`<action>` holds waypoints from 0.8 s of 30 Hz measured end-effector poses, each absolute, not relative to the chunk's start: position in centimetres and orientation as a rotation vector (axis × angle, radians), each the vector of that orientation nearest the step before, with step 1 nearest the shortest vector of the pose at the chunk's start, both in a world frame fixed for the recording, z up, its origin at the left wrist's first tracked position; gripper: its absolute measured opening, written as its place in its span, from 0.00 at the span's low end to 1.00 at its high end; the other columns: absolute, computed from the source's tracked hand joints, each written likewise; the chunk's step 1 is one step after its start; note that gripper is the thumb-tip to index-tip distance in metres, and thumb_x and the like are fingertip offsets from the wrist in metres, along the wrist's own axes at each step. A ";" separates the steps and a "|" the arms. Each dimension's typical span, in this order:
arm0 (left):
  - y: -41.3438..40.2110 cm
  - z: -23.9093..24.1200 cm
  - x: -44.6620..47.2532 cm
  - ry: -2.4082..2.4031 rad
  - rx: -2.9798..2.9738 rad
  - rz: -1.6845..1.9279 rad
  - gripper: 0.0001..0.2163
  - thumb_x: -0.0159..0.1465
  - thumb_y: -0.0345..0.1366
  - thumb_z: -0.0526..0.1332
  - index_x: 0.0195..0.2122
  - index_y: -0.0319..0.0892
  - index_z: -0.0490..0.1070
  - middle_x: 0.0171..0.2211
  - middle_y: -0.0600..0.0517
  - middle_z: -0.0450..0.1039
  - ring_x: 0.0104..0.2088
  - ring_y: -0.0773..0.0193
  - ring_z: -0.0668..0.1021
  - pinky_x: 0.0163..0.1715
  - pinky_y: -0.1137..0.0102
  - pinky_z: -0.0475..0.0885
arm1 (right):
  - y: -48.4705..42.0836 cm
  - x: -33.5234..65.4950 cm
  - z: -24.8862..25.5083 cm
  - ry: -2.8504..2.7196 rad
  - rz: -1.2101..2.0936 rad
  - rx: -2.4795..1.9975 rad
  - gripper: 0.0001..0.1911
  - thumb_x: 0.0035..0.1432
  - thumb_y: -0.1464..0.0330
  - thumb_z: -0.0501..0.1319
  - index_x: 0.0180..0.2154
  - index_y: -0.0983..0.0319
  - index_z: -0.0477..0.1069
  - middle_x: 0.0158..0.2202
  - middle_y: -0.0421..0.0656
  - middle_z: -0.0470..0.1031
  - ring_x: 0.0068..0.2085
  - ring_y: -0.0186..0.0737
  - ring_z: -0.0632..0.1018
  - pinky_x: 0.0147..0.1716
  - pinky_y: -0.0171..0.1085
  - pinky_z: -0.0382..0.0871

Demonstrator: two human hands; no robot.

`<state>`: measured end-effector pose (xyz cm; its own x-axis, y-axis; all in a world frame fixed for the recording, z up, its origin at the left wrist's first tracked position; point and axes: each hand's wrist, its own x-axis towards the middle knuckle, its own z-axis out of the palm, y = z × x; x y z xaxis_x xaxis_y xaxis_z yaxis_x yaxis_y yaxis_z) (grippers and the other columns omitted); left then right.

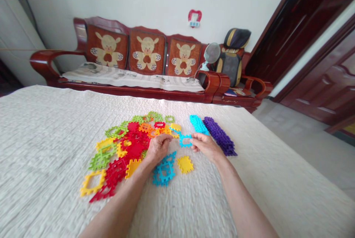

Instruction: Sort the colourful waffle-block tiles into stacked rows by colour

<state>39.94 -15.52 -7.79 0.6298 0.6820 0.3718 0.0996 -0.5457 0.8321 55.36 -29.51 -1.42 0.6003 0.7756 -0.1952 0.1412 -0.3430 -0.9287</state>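
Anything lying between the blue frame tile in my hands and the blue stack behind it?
Nothing visible. The blue frame tile is pinched between left hand and right hand; the blue stack lies just beyond, only cream quilt between. The loose tile pile lies to the left.

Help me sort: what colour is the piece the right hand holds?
Light blue piece, head view.

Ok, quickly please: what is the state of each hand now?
Left hand: curled at the tile pile; a grip cannot be told.
Right hand: closed, pinching the blue frame tile.
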 end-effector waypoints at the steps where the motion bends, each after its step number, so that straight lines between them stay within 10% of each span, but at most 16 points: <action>1: -15.5 -7.7 39.9 0.614 2.026 0.893 0.12 0.60 0.31 0.53 0.36 0.43 0.78 0.35 0.53 0.80 0.36 0.66 0.80 0.38 0.73 0.73 | -29.5 55.4 -1.5 -0.734 0.785 -1.849 0.15 0.48 0.62 0.62 0.38 0.62 0.71 0.24 0.37 0.73 0.24 0.31 0.71 0.26 0.31 0.67; 6: -15.7 -7.4 39.8 0.629 2.035 0.877 0.12 0.59 0.31 0.54 0.35 0.43 0.78 0.34 0.53 0.80 0.35 0.66 0.80 0.38 0.73 0.73 | -29.6 56.1 -2.2 -0.776 0.682 -2.135 0.13 0.51 0.67 0.60 0.40 0.62 0.73 0.26 0.38 0.75 0.27 0.34 0.74 0.25 0.30 0.65; 15: -15.4 -7.9 39.9 0.623 2.050 0.870 0.12 0.59 0.31 0.54 0.36 0.43 0.78 0.34 0.53 0.80 0.35 0.66 0.80 0.38 0.74 0.73 | -30.3 55.5 -1.9 -1.515 0.267 -2.222 0.25 0.47 0.71 0.63 0.50 0.63 0.70 0.51 0.49 0.71 0.53 0.42 0.71 0.52 0.36 0.62; 24: -15.4 -8.0 39.8 0.640 2.039 0.859 0.12 0.60 0.33 0.54 0.37 0.44 0.78 0.34 0.53 0.80 0.35 0.66 0.80 0.37 0.74 0.73 | -30.0 55.4 -3.1 -1.484 0.301 -2.308 0.27 0.46 0.72 0.62 0.51 0.62 0.68 0.50 0.48 0.70 0.52 0.43 0.71 0.51 0.37 0.62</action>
